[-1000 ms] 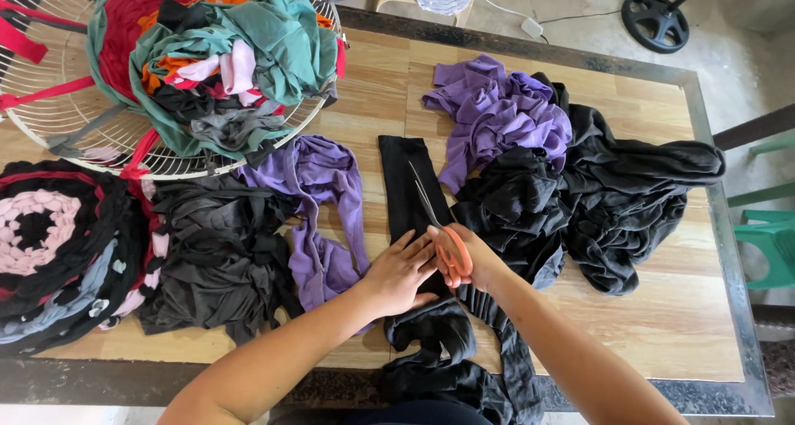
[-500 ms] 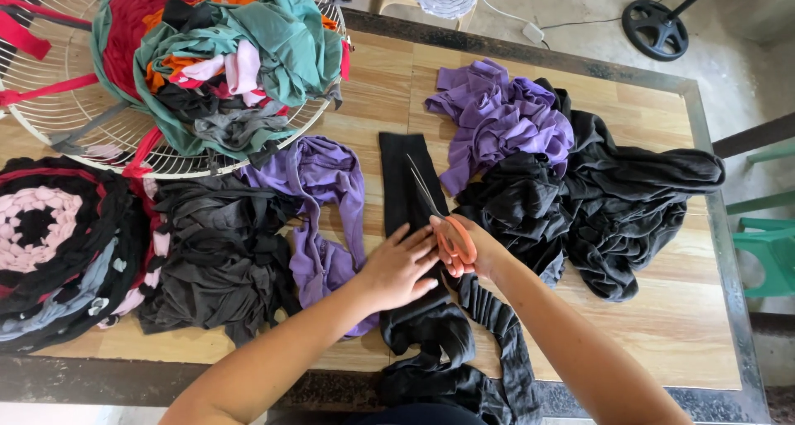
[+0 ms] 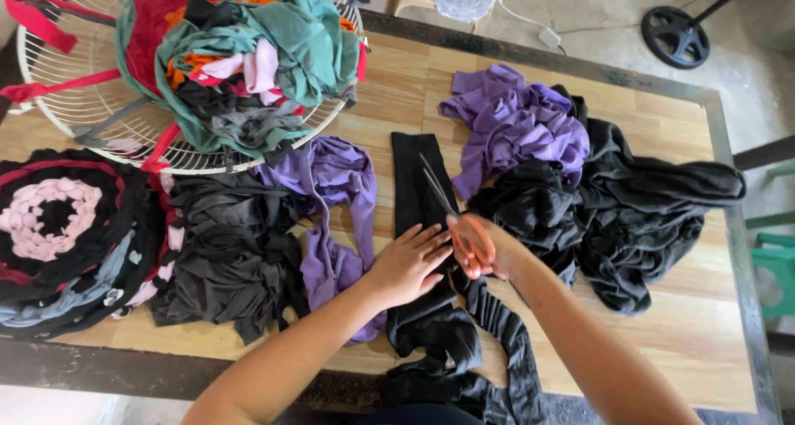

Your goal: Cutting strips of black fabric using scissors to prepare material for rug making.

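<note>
A long black cloth strip (image 3: 414, 177) lies lengthwise on the wooden table (image 3: 712, 342), bunched near the front edge. My left hand (image 3: 410, 264) presses flat on it, fingers spread. My right hand (image 3: 489, 247) grips orange-handled scissors (image 3: 464, 226), whose blades point away along the strip's right edge. A narrow cut black band (image 3: 505, 334) trails down beside the strip toward me.
A white wire basket (image 3: 74, 102) holds mixed cloth at back left. A braided round mat (image 3: 58, 226) lies at left, beside black scraps (image 3: 232, 251) and purple cloth (image 3: 331, 185). Purple (image 3: 513, 119) and black (image 3: 646, 210) piles sit at right. A green stool (image 3: 778, 259) stands beyond the table.
The scissors and my right hand have shifted slightly toward me along the strip. My left hand stays pressed on the cloth.
</note>
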